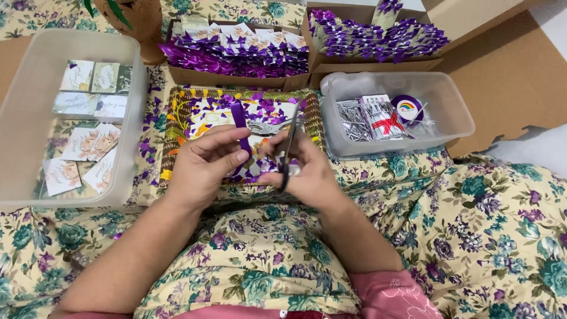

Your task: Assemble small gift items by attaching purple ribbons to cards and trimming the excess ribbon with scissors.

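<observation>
My left hand (207,162) pinches a strip of purple ribbon (239,121) that runs upward between thumb and fingers. My right hand (301,168) grips a pair of black-handled scissors (287,145), the blades open and angled toward the ribbon. A metal fork (269,126) lies between the two hands, just above them. Both hands hover over a patterned tray (177,112) strewn with purple ribbon scraps.
A clear bin (18,106) of small cards stands at left. Another clear bin (455,106) at right holds forks, a wrapped packet and a ribbon spool. Two cardboard boxes (236,78) (378,62) of purple-bowed packets sit behind. Flowered cloth covers the floor and my lap.
</observation>
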